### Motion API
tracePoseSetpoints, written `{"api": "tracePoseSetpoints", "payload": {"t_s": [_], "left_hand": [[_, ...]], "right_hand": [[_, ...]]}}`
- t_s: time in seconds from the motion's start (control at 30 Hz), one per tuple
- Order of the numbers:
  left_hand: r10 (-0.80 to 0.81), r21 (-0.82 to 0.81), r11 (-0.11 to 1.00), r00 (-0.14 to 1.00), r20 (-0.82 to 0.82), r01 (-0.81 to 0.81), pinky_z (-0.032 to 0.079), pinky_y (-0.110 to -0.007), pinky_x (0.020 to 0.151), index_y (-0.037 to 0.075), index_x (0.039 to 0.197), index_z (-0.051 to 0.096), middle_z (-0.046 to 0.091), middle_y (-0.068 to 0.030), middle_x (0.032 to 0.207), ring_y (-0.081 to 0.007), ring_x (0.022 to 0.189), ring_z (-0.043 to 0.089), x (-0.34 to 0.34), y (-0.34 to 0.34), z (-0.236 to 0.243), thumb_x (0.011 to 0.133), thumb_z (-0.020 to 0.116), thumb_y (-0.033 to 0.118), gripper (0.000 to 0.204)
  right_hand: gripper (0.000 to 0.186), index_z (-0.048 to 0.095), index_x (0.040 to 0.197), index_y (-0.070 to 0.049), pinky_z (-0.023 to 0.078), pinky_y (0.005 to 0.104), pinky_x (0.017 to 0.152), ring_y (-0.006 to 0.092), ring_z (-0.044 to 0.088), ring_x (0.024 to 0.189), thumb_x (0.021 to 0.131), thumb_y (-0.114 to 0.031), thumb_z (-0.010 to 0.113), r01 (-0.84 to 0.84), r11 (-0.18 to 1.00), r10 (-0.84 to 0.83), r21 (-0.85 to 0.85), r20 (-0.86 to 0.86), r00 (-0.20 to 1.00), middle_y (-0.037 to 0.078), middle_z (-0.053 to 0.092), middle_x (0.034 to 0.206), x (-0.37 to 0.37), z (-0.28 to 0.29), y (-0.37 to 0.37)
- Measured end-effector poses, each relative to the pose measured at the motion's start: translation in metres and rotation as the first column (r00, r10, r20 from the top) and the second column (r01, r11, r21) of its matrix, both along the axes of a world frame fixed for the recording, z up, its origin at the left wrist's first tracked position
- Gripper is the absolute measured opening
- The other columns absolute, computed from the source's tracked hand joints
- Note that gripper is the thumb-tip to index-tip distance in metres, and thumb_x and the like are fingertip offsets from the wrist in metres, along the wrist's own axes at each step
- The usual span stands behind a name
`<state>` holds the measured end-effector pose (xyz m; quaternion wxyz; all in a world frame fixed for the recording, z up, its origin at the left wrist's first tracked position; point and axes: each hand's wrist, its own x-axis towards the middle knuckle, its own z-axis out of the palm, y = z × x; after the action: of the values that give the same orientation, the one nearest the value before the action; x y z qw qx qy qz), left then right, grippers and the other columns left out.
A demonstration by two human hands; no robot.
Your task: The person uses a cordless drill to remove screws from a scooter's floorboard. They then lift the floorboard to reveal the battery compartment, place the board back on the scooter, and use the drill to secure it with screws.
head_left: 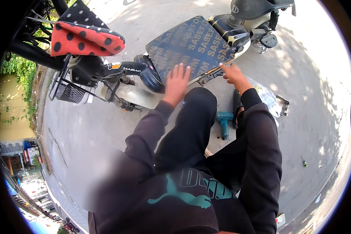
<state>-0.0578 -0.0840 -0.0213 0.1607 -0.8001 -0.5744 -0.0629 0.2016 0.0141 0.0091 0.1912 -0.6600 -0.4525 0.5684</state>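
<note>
The dark patterned footboard mat (195,43) of an electric scooter (234,17) lies across the step-through deck, at a slant. My left hand (176,84) rests on the mat's near left part, fingers spread. At the mat's right corner, my right hand (234,75) has its fingers closed at the edge, seemingly gripping it. A metal strip with fittings (204,80) shows along the deck's near side. A teal power drill (224,123) lies on the ground beside my knee. A plastic bag (271,103) and a metal piece (283,107) are right of my right forearm, partly hidden.
A red-and-black dotted cover (82,39) hangs over the handlebar, above a wire basket (68,92) and the front wheel. A small green screwdriver (304,162) lies on the concrete (300,136) at right. Plants (15,66) and a yellow wall border the left side.
</note>
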Motion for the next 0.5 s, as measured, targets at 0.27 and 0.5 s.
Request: {"api": "tracePoseSetpoints", "payload": {"t_s": [0.27, 0.5], "left_hand": [[-0.014, -0.059, 0.998, 1.000, 0.028, 0.016, 0.040, -0.061, 0.112, 0.002, 0.151, 0.044, 0.042, -0.0190, 0.159, -0.0351, 0.147, 0.042, 0.013, 0.001, -0.014, 0.096, 0.052, 0.018, 0.058], [-0.117, -0.152, 0.981, 0.992, 0.044, 0.122, 0.048, -0.051, 0.108, 0.002, 0.148, 0.048, 0.047, -0.0180, 0.155, -0.0359, 0.142, 0.047, 0.003, 0.004, 0.004, 0.089, 0.058, 0.005, 0.060]], "right_hand": [[0.034, 0.055, 0.129, 0.001, 0.061, 0.0417, 0.076, 0.0301, 0.074, 0.087, 0.105, -0.025, 0.056, 0.346, 0.933, -0.358, -0.103, -0.379, 0.854, 0.015, 0.071, 0.110, -0.034, -0.034, 0.054], [0.045, 0.056, 0.124, 0.011, 0.060, 0.0434, 0.068, 0.0318, 0.071, 0.080, 0.101, -0.028, 0.062, 0.237, 0.962, -0.273, -0.136, -0.476, 0.836, 0.019, 0.066, 0.106, -0.024, -0.059, 0.059]]}}
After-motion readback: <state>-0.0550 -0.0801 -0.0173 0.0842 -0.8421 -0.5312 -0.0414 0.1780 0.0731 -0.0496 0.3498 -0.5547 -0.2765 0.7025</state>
